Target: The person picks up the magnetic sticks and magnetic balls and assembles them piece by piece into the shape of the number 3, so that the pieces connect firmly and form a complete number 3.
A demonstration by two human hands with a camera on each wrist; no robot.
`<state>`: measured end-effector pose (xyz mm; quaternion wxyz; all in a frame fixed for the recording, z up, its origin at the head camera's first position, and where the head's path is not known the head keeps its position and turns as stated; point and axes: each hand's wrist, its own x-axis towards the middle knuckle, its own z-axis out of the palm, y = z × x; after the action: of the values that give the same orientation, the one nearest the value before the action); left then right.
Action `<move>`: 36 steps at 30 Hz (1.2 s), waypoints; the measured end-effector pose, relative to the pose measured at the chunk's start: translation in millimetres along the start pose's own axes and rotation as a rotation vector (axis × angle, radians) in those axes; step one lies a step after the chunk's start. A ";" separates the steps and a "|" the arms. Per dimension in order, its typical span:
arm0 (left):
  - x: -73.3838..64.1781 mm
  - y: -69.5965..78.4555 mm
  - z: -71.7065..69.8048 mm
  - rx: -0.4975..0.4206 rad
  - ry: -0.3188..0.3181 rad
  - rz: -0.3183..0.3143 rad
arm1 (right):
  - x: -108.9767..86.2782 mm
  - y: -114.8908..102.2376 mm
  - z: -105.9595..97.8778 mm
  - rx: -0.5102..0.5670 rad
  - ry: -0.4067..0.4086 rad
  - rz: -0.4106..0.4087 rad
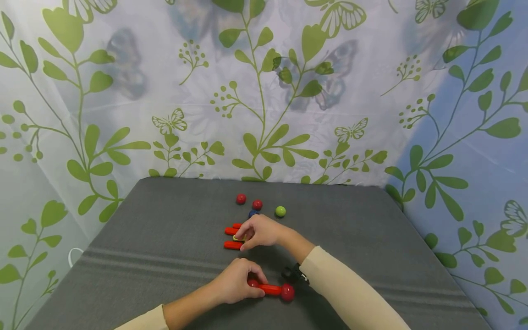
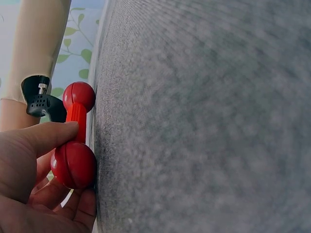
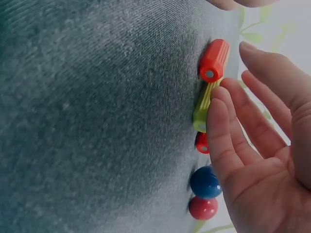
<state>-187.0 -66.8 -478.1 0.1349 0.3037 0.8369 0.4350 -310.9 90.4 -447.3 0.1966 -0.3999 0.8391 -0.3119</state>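
Note:
My left hand (image 1: 236, 282) grips one end of a red magnetic rod (image 1: 270, 289) with a red ball (image 1: 287, 292) at each end, low over the near part of the table. In the left wrist view the thumb presses the rod beside the nearer red ball (image 2: 74, 165). My right hand (image 1: 264, 230) is over several loose rods; its fingertips are right at a yellow-green rod (image 3: 202, 114), with the thumb held apart. Next to that lies a thicker-looking red rod (image 3: 214, 60); another red rod (image 3: 202, 143) is partly hidden behind the fingers.
Beyond the right hand lie a blue ball (image 1: 253, 213), two red balls (image 1: 241, 199) and a green ball (image 1: 280, 211). The grey cloth-covered table (image 1: 173, 220) backs onto a leaf-patterned curtain (image 1: 264, 91). A black wrist strap (image 1: 303, 274) is on the right arm.

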 end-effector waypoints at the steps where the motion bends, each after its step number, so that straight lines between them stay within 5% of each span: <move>1: -0.1 -0.1 -0.1 -0.001 0.000 0.000 | 1.1 -0.6 0.5 -0.015 0.005 0.000; 22: -1.3 -0.5 -0.5 0.034 0.020 0.055 | 17.9 -16.5 12.5 -0.203 0.032 0.054; 36: 0.5 -0.7 -0.5 0.020 0.017 0.035 | 22.6 -14.9 15.8 -0.181 0.017 0.079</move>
<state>-187.9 -67.1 -478.3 0.1173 0.3160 0.8368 0.4314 -307.3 59.4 -450.5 0.1648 -0.3801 0.8806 -0.2301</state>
